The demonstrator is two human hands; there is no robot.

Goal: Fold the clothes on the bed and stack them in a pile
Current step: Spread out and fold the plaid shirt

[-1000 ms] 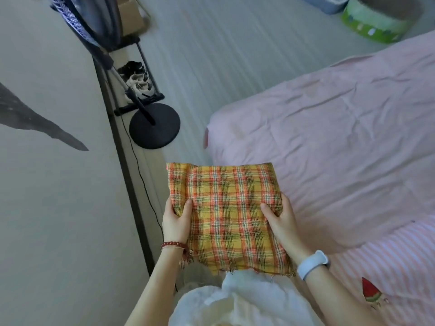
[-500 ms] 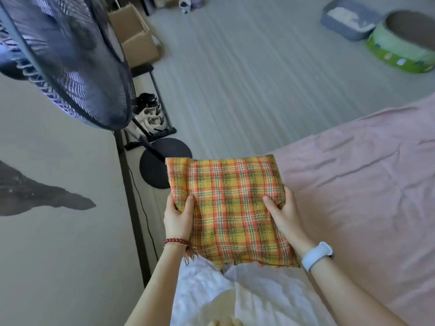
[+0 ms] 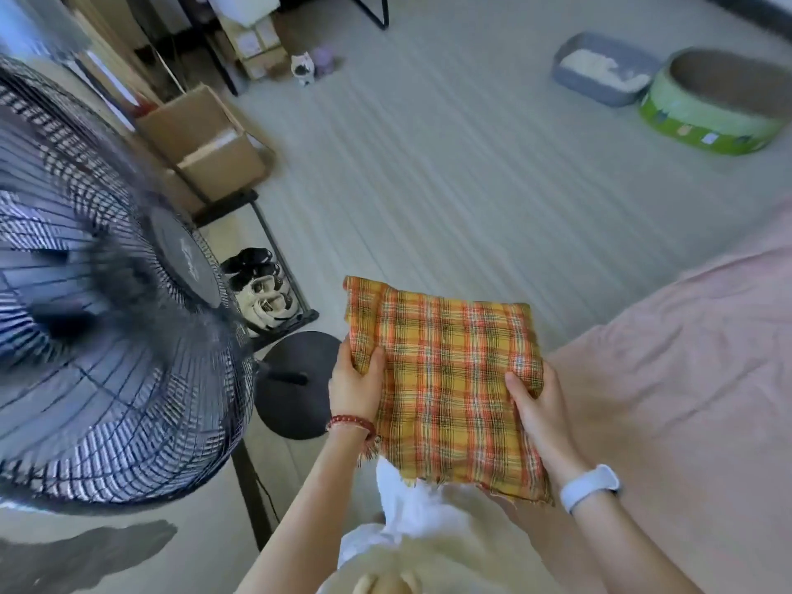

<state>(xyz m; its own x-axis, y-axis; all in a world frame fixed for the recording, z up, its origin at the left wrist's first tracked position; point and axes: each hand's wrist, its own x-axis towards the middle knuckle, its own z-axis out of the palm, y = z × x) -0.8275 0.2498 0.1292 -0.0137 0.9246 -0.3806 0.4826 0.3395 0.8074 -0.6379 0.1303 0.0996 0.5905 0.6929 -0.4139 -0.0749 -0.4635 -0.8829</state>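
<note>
A folded yellow and orange plaid cloth [image 3: 445,379] is held up in the air in front of me, just past the bed's left corner. My left hand [image 3: 353,385] grips its left edge, thumb on top. My right hand [image 3: 535,405] grips its right edge, thumb on top, with a white watch on the wrist. The bed with its pink sheet [image 3: 685,379] lies to the right, below the cloth.
A large black standing fan [image 3: 107,315] fills the left side, its round base [image 3: 295,388] on the floor beside my left hand. A shoe rack [image 3: 265,289], cardboard boxes [image 3: 205,143], a grey litter tray [image 3: 600,75] and a green round scratcher [image 3: 711,105] stand on the floor beyond.
My view has swung up and to the left, so the fan head now fills the left side. Both hands keep their grip on the plaid cloth, now off the bed's left corner.
</note>
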